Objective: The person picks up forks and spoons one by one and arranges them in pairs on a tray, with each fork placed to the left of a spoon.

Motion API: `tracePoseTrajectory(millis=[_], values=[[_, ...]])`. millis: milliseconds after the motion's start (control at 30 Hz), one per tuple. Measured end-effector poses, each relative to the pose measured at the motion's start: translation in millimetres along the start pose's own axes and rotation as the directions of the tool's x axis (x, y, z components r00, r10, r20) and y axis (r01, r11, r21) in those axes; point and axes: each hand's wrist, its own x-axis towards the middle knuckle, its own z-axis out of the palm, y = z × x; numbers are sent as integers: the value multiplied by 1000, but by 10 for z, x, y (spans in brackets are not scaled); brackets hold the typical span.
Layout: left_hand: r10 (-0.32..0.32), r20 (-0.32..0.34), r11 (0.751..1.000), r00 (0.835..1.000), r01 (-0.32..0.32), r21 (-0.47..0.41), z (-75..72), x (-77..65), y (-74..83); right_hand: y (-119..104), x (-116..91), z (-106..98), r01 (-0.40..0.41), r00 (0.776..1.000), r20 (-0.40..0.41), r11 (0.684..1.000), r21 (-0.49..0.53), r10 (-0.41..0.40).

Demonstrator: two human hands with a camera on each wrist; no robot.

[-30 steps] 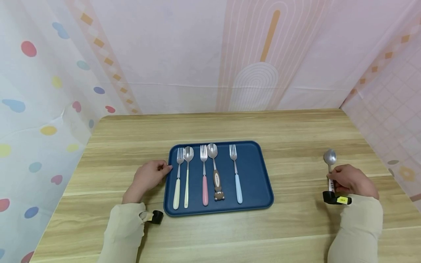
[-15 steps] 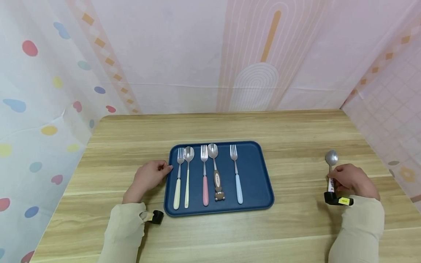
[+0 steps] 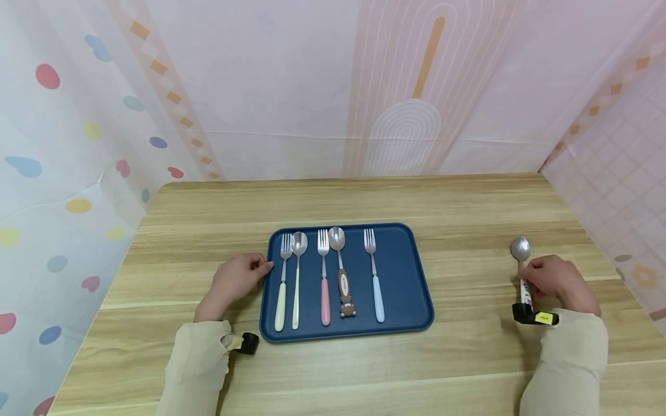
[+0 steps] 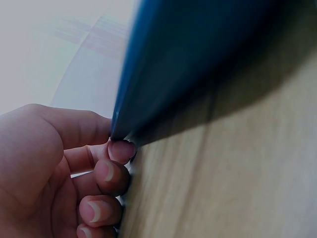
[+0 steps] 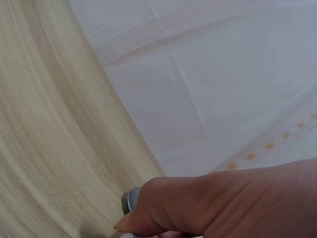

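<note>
My left hand (image 3: 238, 278) pinches the left rim of the dark blue tray (image 3: 403, 277). In the left wrist view the thumb and curled fingers (image 4: 113, 171) meet at the edge of the tray (image 4: 173, 59). At the right side of the table my right hand (image 3: 554, 282) grips a spoon (image 3: 520, 248) by its white, patterned handle, the bowl pointing away. The right wrist view shows little of this spoon (image 5: 130, 198), since the hand hides most of it. On the tray lie a cream-handled fork (image 3: 281, 289), a slim cream-handled spoon (image 3: 296, 289) and other cutlery.
Also on the tray are a pink-handled fork (image 3: 325, 289), a spoon with a brown bear handle (image 3: 344, 286) and a blue-handled fork (image 3: 377, 289). The wooden table (image 3: 364, 375) meets a patterned cloth (image 3: 291, 115) at the back and sides.
My right hand has shifted the spoon slightly: its bowl swung a little right, then back left. The left hand and the tray have stayed put.
</note>
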Motion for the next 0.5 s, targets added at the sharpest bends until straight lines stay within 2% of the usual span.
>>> tracePoseTrajectory(millis=[233, 500], values=[[-3, 1, 1000, 1000, 3, -9, -5, -1, 11, -77, -18, -26, 65, 995, -68, 998, -26, -67], [-2, -1, 1000, 1000, 2, -2, -8, -4, 8, -266, 0, -3, 147, 976, -154, 988, -42, -152]])
